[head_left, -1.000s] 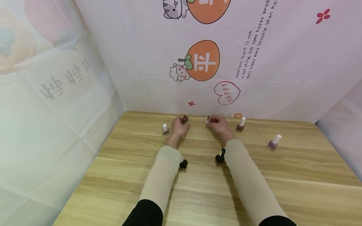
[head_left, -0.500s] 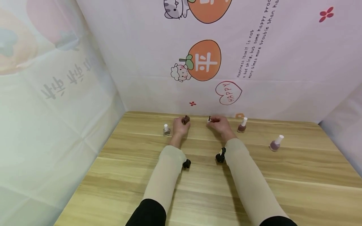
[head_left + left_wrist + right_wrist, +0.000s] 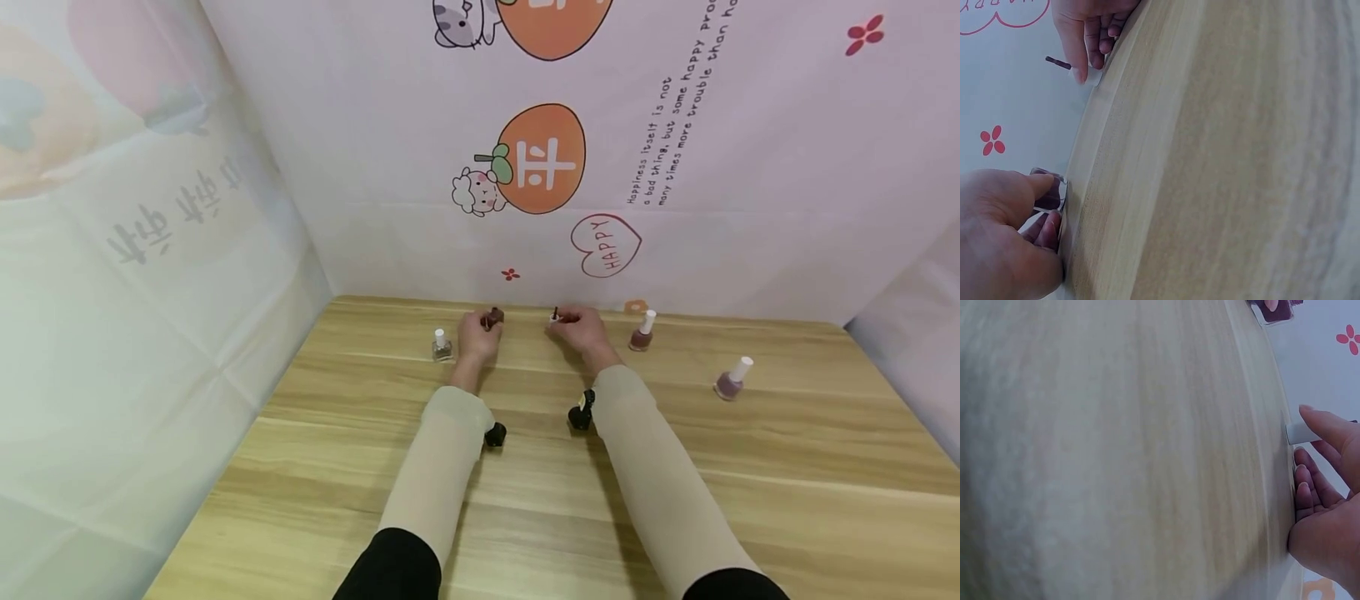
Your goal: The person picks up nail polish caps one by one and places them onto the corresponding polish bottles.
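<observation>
At the back of the table, my left hand (image 3: pixel 477 337) pinches an uncapped nail polish bottle (image 3: pixel 492 318) of dark red-brown polish. The left wrist view shows the clear glass bottle (image 3: pixel 1049 197) between thumb and fingers, close to the tabletop. My right hand (image 3: pixel 585 329) pinches the white nail polish cap (image 3: pixel 1300 432), its end down at the tabletop. A dark brush (image 3: pixel 1058 62) sticks up from that cap. A gap of bare table separates the hands. Left of my left hand stands a capped clear nail polish bottle (image 3: pixel 442 347).
Right of my right hand stand a brownish nail polish bottle (image 3: pixel 642 332) and a mauve one (image 3: pixel 732 379), both with white caps. A printed white cloth (image 3: pixel 420 250) rises behind the wooden table (image 3: pixel 540 500). Another cloth (image 3: pixel 150 333) hangs at the left.
My left hand and forearm have shifted slightly right, and the bottle in it looks turned a little. The right hand stays nearly in place with the cap. The view has shifted slightly.
</observation>
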`<state>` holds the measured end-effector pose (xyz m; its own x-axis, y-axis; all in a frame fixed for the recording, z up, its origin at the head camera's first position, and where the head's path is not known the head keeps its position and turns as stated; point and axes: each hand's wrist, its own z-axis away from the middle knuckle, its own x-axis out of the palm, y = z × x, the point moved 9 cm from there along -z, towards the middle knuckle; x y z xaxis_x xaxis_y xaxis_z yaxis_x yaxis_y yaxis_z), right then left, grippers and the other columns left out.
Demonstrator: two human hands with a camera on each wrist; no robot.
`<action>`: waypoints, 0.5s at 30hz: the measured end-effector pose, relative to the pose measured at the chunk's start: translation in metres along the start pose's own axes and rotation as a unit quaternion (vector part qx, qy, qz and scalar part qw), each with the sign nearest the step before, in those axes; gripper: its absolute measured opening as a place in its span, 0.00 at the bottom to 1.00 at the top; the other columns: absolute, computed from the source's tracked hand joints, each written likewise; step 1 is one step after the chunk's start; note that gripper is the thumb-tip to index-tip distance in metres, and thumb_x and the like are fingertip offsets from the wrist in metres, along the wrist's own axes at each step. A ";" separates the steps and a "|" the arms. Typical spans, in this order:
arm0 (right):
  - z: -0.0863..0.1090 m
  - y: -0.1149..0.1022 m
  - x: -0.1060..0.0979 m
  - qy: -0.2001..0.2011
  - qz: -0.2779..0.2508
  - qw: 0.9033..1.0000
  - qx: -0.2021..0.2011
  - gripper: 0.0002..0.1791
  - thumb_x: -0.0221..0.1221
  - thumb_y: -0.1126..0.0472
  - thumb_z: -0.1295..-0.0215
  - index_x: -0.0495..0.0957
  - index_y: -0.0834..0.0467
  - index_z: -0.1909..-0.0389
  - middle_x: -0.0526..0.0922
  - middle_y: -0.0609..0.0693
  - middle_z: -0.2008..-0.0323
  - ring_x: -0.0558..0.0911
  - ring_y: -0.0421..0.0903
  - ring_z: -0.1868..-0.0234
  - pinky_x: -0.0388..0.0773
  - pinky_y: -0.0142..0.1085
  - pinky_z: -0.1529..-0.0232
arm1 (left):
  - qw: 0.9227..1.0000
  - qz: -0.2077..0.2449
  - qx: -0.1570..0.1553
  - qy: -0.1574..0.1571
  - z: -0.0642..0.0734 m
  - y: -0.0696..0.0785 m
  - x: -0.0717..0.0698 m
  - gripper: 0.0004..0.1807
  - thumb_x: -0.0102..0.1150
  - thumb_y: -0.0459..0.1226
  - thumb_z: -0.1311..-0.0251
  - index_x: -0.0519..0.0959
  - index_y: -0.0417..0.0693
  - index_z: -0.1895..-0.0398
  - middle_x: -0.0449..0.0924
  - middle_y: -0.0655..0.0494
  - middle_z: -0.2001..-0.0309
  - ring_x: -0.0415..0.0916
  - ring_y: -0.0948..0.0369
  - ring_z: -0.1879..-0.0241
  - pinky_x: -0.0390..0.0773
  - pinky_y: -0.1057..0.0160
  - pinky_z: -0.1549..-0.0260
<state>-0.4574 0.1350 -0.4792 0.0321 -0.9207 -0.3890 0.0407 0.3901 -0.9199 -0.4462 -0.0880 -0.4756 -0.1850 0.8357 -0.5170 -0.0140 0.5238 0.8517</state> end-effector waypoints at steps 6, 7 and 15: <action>0.000 -0.002 0.001 0.008 0.003 1.000 -0.006 0.24 0.66 0.66 0.33 0.77 0.69 0.38 0.79 0.65 0.45 0.76 0.54 0.46 0.73 0.44 0.42 | 1.000 0.005 -0.005 0.004 -0.001 -0.002 -0.001 0.13 0.64 0.33 0.32 0.82 0.35 0.48 0.81 0.39 0.48 0.78 0.47 0.46 0.78 0.52 0.42; 0.000 -0.002 0.001 0.010 0.004 1.000 -0.005 0.24 0.66 0.66 0.33 0.77 0.69 0.38 0.79 0.65 0.44 0.76 0.54 0.46 0.74 0.44 0.42 | 1.000 0.008 -0.006 0.004 0.000 -0.001 -0.001 0.13 0.64 0.33 0.32 0.82 0.36 0.48 0.81 0.39 0.49 0.78 0.47 0.46 0.78 0.52 0.43; -0.001 0.000 0.000 0.019 0.011 1.000 0.002 0.21 0.66 0.66 0.33 0.79 0.69 0.41 0.80 0.64 0.45 0.75 0.53 0.47 0.73 0.43 0.44 | 0.999 0.031 -0.026 0.021 0.004 -0.006 -0.004 0.15 0.68 0.35 0.35 0.84 0.39 0.48 0.83 0.42 0.49 0.79 0.49 0.48 0.80 0.54 0.45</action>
<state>-0.4582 0.1347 -0.4793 -0.0055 -0.9117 -0.4107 0.0448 0.4101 -0.9109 -0.4412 -0.0943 -0.4790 -0.2282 0.8580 -0.4602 -0.0528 0.4611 0.8858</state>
